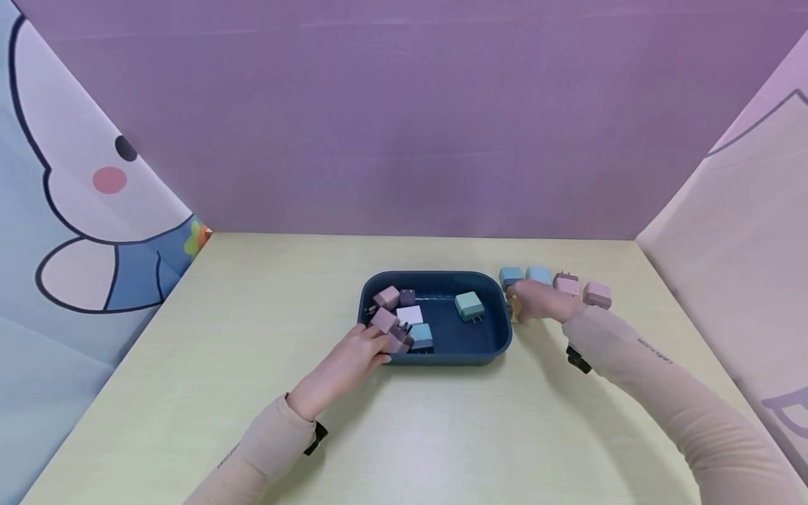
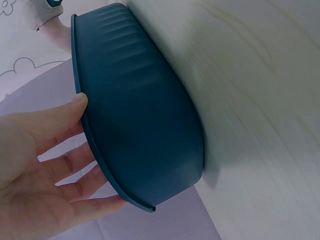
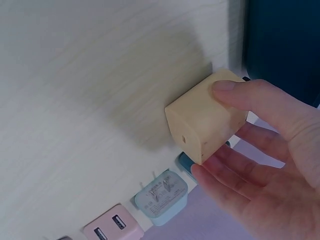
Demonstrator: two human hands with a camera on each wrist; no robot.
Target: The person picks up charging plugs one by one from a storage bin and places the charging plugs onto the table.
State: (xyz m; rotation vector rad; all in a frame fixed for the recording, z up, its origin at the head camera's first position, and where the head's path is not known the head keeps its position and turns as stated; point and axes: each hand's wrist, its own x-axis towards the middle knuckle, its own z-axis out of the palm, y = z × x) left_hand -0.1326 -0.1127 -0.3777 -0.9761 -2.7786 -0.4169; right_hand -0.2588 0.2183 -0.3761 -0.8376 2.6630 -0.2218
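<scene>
My left hand holds the near left rim of a dark blue tray, thumb on the outside edge and fingers over the rim. Two pink plug chargers lie right by these fingers in the head view. Inside the tray are also a green charger, a light blue charger, a white one and a dark purple one. Just outside the tray's right end, my right hand grips a pale yellow block with a small hole in one face, between thumb and fingers.
Along the table's right side stand a blue charger, a light blue charger with prongs showing, a pink charger with two USB ports and another pink charger. A purple backdrop rises behind the table, with printed side panels.
</scene>
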